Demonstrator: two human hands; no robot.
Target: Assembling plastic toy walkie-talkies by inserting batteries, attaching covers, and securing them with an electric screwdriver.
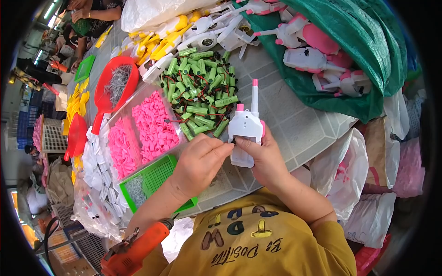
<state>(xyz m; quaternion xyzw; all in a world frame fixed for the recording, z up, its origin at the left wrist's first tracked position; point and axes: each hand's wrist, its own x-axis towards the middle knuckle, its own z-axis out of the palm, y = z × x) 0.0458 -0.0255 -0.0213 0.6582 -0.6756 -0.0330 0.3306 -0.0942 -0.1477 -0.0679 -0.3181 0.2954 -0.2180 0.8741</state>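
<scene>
My right hand (pixel 269 158) is closed round a white and pink plastic toy body (pixel 245 126), held upright in front of me with a slim pink-tipped tube pointing away. The thumb lies over an opening in its lower half. My left hand (pixel 200 158) pinches at the left edge of that opening. Something small and dark shows at its fingertips, too small to make out. Just beyond the hands lies a heap of green battery packs (pixel 198 110) with red and black wires.
Left stand a clear tray of pink parts (pixel 154 124), a green basket (pixel 170 165), and a red scoop (pixel 100 102) holding screws. An orange power screwdriver (pixel 138 246) is at lower left. White and pink housings (pixel 306 60) fill a green sack (pixel 363 41) at far right.
</scene>
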